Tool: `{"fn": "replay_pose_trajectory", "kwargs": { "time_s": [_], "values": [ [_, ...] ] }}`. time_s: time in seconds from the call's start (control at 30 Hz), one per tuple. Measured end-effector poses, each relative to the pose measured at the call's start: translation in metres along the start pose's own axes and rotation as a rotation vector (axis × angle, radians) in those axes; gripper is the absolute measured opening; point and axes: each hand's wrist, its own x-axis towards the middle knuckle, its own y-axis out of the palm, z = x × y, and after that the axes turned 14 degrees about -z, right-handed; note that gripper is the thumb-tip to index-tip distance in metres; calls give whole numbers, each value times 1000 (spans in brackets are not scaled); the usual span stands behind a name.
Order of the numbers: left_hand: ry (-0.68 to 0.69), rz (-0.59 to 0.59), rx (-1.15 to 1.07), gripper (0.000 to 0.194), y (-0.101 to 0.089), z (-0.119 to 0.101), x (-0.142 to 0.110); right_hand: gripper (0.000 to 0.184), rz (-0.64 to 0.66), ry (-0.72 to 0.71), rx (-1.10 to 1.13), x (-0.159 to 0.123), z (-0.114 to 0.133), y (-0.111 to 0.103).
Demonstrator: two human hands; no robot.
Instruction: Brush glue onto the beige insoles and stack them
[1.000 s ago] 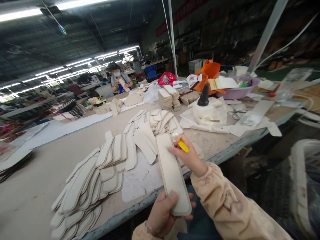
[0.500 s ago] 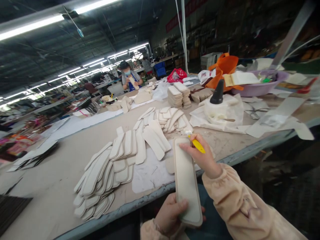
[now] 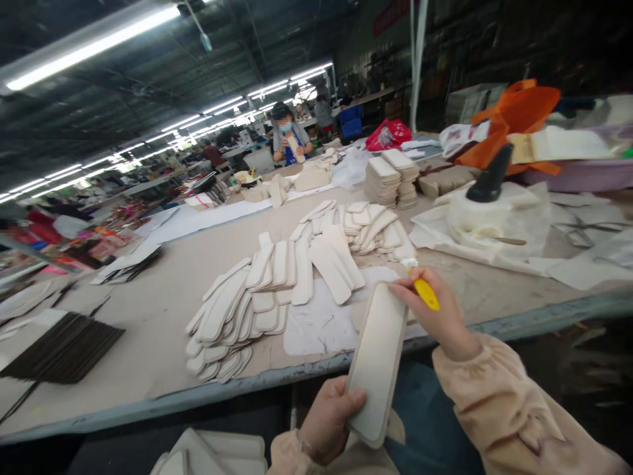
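My left hand (image 3: 332,412) grips the lower end of a long cream panel (image 3: 378,356) with rounded corners, thumb on its face. The panel is tilted in front of the table edge. In my right hand (image 3: 435,307) is a yellow-handled brush (image 3: 426,294) with a whitish tip pointing up and away. The thumb and fingertips of that hand also touch the panel's upper corner. Fanned stacks of similar cream panels (image 3: 232,303) lie on the table beyond my hands, beside a white sheet (image 3: 316,330).
A white container with a black cone (image 3: 490,175) stands on plastic at the right. Neat panel stacks (image 3: 383,178), an orange bag (image 3: 524,112) and a red bag (image 3: 388,135) lie farther back. Dark strips (image 3: 64,346) are at left. A co-worker (image 3: 291,142) holds a panel across the table.
The view has turned left, so the table's things sit farther right. Both hands keep their hold on the panel and brush. The panel has tilted, its top leaning right now. More panels show below the table edge.
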Motion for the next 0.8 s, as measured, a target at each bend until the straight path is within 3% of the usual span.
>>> {"fn": "replay_pose_trajectory", "kwargs": {
  "time_s": [0.13,0.3,0.43,0.53,0.67,0.8],
  "values": [
    [15,-123,-29,50,-3,1,1,38,-73,-206,-255,-3,-10,2],
    [47,-241,-14,52,6,-1,34,32,-88,-314,-507,26,-50,-3],
    [43,-234,60,54,20,-1,59,32,5,-318,-654,41,-75,-17],
    [24,-218,117,49,26,-2,66,41,104,-438,-680,34,-80,-19],
    [2,-184,175,45,23,-5,68,42,281,-579,-725,20,-79,-8],
    [-7,-191,168,47,20,-2,66,39,329,-558,-785,20,-82,-14]
  ]
}}
